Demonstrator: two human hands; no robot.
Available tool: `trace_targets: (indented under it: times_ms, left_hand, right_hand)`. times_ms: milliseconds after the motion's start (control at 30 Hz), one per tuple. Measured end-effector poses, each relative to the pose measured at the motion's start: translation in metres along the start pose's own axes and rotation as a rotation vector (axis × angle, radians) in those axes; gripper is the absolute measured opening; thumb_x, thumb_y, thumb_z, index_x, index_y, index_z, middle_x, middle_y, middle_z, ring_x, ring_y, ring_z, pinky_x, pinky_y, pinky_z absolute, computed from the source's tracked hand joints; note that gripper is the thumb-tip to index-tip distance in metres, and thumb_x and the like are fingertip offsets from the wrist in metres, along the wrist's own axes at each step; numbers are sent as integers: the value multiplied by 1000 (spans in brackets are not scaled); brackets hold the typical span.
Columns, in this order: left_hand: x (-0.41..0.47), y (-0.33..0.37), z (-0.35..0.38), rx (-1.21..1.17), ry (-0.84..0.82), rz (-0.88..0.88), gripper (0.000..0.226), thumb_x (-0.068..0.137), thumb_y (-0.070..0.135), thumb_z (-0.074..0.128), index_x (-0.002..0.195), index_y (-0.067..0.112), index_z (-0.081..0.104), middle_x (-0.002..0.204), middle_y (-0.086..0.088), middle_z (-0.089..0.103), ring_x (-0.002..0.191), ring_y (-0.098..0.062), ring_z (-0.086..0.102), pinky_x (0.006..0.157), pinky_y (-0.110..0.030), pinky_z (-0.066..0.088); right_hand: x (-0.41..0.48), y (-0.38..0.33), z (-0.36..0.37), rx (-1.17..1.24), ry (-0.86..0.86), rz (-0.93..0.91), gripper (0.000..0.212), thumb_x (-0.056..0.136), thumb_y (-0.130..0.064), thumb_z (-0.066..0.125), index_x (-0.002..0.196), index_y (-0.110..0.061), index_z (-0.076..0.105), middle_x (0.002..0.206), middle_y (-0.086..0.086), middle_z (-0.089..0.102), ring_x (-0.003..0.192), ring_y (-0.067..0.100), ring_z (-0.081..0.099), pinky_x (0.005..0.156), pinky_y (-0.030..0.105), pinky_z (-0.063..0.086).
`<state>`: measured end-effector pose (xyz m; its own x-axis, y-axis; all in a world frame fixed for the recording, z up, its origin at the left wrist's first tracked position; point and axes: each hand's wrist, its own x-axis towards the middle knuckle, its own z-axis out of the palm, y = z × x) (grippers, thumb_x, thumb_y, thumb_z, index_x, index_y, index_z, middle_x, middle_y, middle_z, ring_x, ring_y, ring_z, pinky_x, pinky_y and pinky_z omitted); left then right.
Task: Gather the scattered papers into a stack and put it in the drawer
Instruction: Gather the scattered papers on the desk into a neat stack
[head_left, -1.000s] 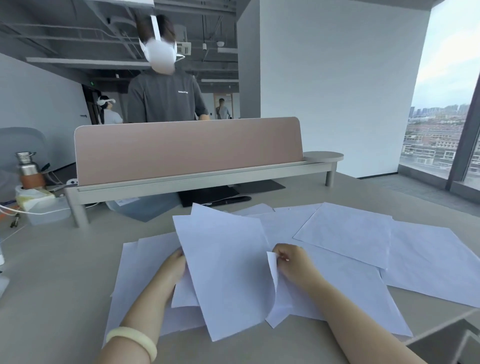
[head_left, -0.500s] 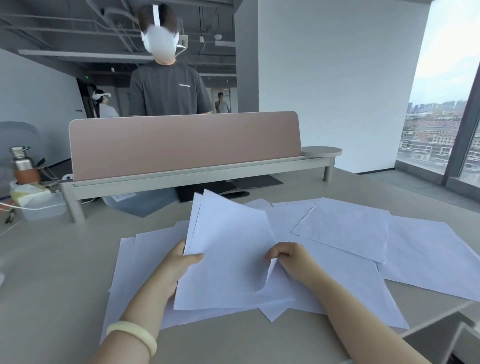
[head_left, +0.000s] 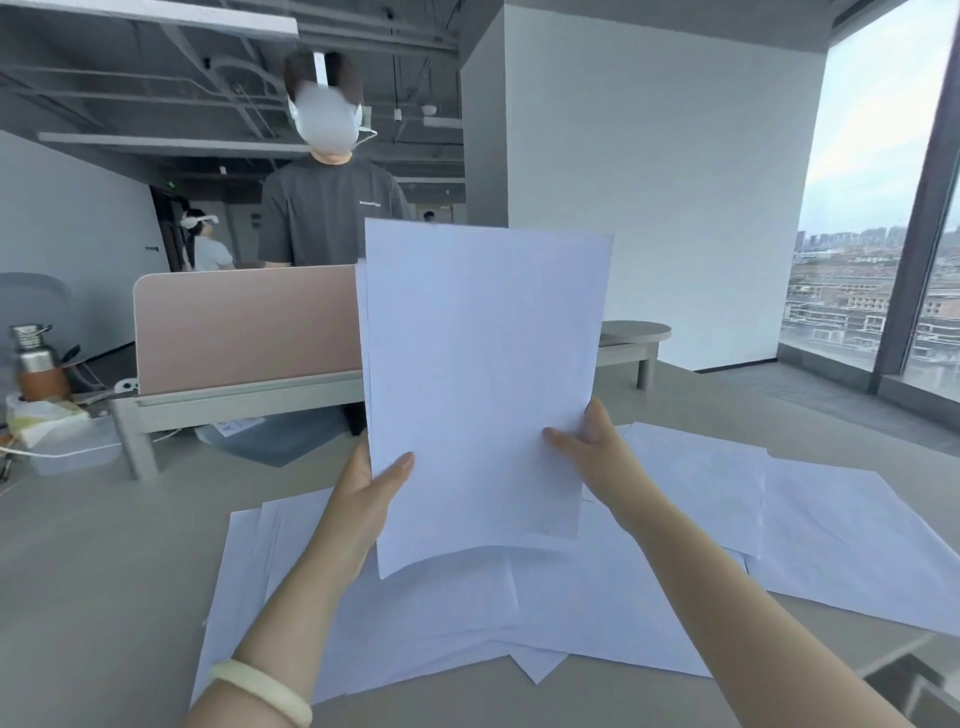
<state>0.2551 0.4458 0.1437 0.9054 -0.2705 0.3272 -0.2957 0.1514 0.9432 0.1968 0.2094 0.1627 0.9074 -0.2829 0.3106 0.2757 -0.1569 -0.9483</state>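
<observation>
A small stack of white papers (head_left: 483, 374) stands upright in the air above the desk, held between both hands. My left hand (head_left: 371, 488) grips its lower left edge, thumb on the front. My right hand (head_left: 592, 447) pinches its lower right edge. Several more white sheets (head_left: 701, 488) lie scattered and overlapping on the beige desk (head_left: 93, 582) beneath and to the right. At the bottom right corner, past the desk edge, a grey drawer unit (head_left: 919, 686) shows only partly.
A pink divider screen (head_left: 244, 322) on a low grey shelf crosses the desk's far side. A metal bottle (head_left: 34, 358) and a clear box with cables sit at the far left. A person in a dark shirt (head_left: 332, 208) stands behind the screen. Windows are on the right.
Both hands have lifted the gathered sheets off the desk and turned them upright in front of me. The view has tilted upward.
</observation>
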Motion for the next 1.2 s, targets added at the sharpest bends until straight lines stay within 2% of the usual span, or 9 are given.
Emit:
trace_targets:
  times_ms: [100,233,367,533,600,700,833,1033,1200]
  left_hand:
    - [-7,-9,3,-28,60,-45,46,83,31,69,126,30,55,118,11,67,110,-11,63,95,-35,48]
    - [-13,-21,5,-29,156,-88,19,89,24,64,106,33,62,109,12,69,103,-11,64,87,-31,49]
    - [-14,-28,5,40,159,-123,16,91,20,61,96,35,61,102,13,67,98,-8,63,79,-26,48]
    - [-15,-31,4,95,157,-130,21,91,16,61,93,37,59,98,15,66,96,-7,62,79,-28,47]
    - [-17,-31,4,103,153,-129,22,89,15,63,92,37,59,97,16,66,95,-6,62,77,-26,47]
    - [-18,-25,7,61,156,-100,23,87,14,67,95,35,60,97,15,67,93,-4,63,72,-21,48]
    - [-14,-19,10,25,190,-31,20,93,25,57,113,30,59,109,16,66,102,-2,61,84,-25,47]
    - [-15,-31,12,67,201,-29,21,96,20,52,112,34,54,107,20,62,103,-3,59,91,-29,43]
    - [-15,-32,12,70,216,-20,24,94,14,56,113,28,55,106,17,63,103,-9,60,87,-29,44]
  right_hand:
    - [-7,27,6,-57,-9,55,36,92,-16,59,118,-30,40,110,-16,59,100,2,59,79,21,48]
    - [-15,71,16,-183,-37,138,38,90,-13,60,120,-27,41,113,-8,59,110,17,58,93,31,47]
    - [-21,86,11,-384,-144,153,40,88,-7,57,117,-30,42,101,-18,56,97,8,55,72,12,40]
    - [-20,89,1,-654,-183,110,31,87,-13,55,90,-40,41,78,-21,48,70,-2,47,62,14,37]
    - [-20,89,3,-620,-175,106,23,88,-17,57,100,-34,45,85,-16,53,73,-2,49,65,16,40]
    - [-14,77,8,-371,-57,91,28,88,-28,62,112,-29,47,106,-10,60,96,11,59,80,23,47]
    - [-8,56,19,-150,45,24,31,95,-21,54,120,-28,38,107,-19,55,100,8,56,82,24,46]
    - [-16,76,35,-217,71,51,11,98,-9,43,103,-17,37,88,-12,52,83,16,52,62,14,38]
    - [-21,72,32,-226,100,24,24,99,-10,43,82,-27,36,83,-12,53,72,1,51,56,5,39]
